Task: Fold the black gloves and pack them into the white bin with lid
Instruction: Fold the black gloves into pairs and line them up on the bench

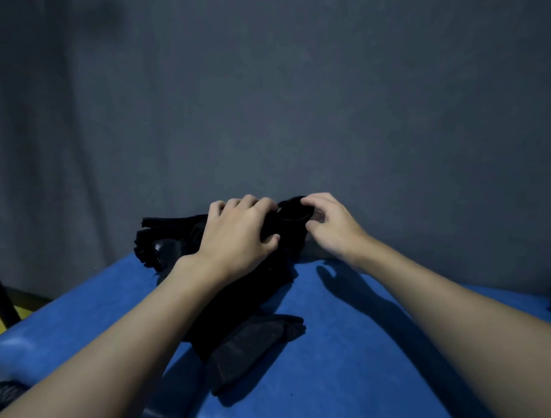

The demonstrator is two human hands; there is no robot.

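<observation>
My left hand lay curled over the pile of black gloves at the far edge of the blue table, thumb and fingers closed on the fabric. My right hand pinched the round cuff of one raised glove between thumb and bent fingers. Another glove lay flat nearer me, touching the pile.

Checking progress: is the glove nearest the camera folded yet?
Not yet. That glove lies spread flat on the blue table, with neither hand on it.
</observation>
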